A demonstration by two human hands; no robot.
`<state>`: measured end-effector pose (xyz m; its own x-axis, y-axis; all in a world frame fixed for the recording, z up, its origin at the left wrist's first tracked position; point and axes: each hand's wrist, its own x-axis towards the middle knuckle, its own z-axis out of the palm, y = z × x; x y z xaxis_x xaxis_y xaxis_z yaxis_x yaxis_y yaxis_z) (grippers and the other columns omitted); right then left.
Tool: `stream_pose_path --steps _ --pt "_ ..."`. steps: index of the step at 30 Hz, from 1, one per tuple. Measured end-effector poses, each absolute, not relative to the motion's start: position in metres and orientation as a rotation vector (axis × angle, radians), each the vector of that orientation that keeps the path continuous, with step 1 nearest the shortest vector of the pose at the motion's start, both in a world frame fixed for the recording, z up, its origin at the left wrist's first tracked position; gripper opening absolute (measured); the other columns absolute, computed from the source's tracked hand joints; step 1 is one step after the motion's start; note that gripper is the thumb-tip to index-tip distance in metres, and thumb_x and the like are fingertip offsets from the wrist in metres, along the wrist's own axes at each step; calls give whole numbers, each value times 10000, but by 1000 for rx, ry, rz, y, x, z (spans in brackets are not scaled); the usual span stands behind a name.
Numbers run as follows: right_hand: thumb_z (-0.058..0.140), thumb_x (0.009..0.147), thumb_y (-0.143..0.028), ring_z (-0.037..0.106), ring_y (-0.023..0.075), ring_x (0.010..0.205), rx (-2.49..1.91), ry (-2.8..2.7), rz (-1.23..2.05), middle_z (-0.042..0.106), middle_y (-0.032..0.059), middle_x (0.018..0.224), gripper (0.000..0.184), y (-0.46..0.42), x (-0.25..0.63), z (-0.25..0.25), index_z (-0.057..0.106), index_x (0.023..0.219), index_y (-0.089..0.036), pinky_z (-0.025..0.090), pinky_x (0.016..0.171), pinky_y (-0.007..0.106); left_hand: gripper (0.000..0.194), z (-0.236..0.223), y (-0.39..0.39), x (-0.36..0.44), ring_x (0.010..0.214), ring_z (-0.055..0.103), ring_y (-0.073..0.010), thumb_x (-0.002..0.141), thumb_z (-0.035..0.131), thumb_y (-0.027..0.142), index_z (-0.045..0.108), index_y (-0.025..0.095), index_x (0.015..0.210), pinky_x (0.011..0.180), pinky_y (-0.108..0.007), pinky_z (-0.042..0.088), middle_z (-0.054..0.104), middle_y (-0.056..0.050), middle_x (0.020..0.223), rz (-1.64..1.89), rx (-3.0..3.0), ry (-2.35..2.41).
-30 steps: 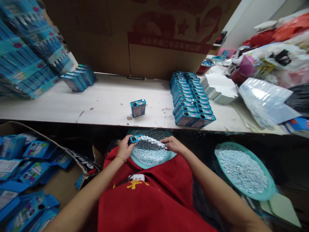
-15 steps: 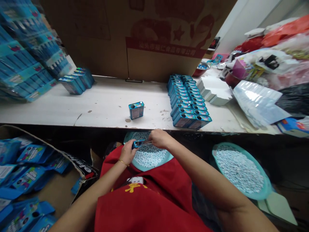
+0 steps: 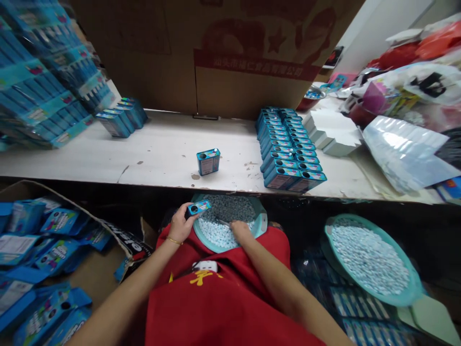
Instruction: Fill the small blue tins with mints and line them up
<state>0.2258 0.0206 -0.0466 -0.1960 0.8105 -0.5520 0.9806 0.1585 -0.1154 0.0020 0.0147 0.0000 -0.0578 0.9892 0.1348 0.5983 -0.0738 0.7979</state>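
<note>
My left hand [image 3: 179, 223] holds a small blue box [image 3: 199, 207] with a round hole in its top, just over the left rim of a teal tray [image 3: 259, 225] on my lap. The tray is full of small pale blue candies [image 3: 219, 233]. My right hand [image 3: 240, 231] rests down in the candies, fingers dug into the pile; what it grips is hidden. One more blue box [image 3: 208, 161] stands alone on the white shelf [image 3: 158, 154] ahead.
Two rows of blue boxes [image 3: 288, 151] stand on the shelf at right, a smaller group [image 3: 122, 117] at left. A second teal tray of candies [image 3: 370, 259] sits lower right. A cardboard carton with blue packs [image 3: 46, 245] lies left. Bags and white cartons crowd the right.
My right hand has dropped from the box's opening down into the candy pile. The left hand has lifted the box slightly and turned its top up.
</note>
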Motion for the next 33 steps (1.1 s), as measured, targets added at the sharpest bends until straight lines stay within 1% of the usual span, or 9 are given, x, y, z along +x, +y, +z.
stream_pose_path --steps 2,6,10,13,16,19,23,28,33 --pt "357 764 -98 562 204 898 1659 2134 -709 621 134 961 328 16 215 -56 626 948 -140 395 725 264 354 -1 15 2 834 551 -162 695 534 335 487 178 1009 769 -289 424 584 -38 917 1014 1697 1703" --pt "430 680 -84 569 173 851 1594 2210 -866 650 61 890 323 16 223 -63 651 880 -208 384 668 217 367 -2 17 1 822 551 -166 685 541 346 493 174 1005 758 -293 426 586 -41 909 1005 1692 1723" --pt "423 638 -75 559 115 757 1593 2267 -1028 649 -4 767 315 19 248 -55 660 805 -199 352 601 156 375 -2 18 1 811 554 -166 681 544 351 494 177 1010 758 -296 428 588 -40 907 996 1690 1723" --pt "390 649 -97 528 87 650 1597 2317 -1135 623 -28 702 341 23 267 -33 651 849 -187 326 532 145 366 -3 18 3 816 554 -167 679 547 343 499 178 1002 760 -292 426 590 -40 904 1004 1704 1706" --pt "388 647 -130 464 77 534 1632 2346 -1385 582 -28 625 354 30 280 0 646 888 -157 302 474 158 355 -5 18 9 825 552 -170 679 550 327 501 179 998 761 -292 425 592 -42 902 994 1721 1680" --pt "404 634 -141 421 72 491 1638 2366 -1507 557 -26 583 351 42 282 36 652 881 -138 286 459 167 343 -8 20 17 860 544 -177 681 548 288 496 178 1002 786 -304 418 585 -51 934 966 1762 1631" --pt "417 627 -143 462 90 543 1522 2479 -1235 582 -6 581 314 56 265 76 676 804 -147 291 491 176 335 -11 22 27 905 528 -194 685 533 240 489 176 1012 817 -332 404 571 -67 970 921 1830 1601" --pt "424 631 -140 533 121 683 1418 2508 -766 654 37 744 319 68 233 107 681 810 -197 313 559 187 342 -13 21 32 935 513 -208 685 522 220 480 173 1021 841 -360 390 562 -76 992 870 1896 1593" --pt "434 672 -209 544 145 721 1377 2466 -571 650 84 819 298 70 209 120 673 848 -175 329 593 204 343 -15 21 31 939 507 -214 685 504 201 479 170 1026 838 -370 389 560 -80 996 850 1934 1579"
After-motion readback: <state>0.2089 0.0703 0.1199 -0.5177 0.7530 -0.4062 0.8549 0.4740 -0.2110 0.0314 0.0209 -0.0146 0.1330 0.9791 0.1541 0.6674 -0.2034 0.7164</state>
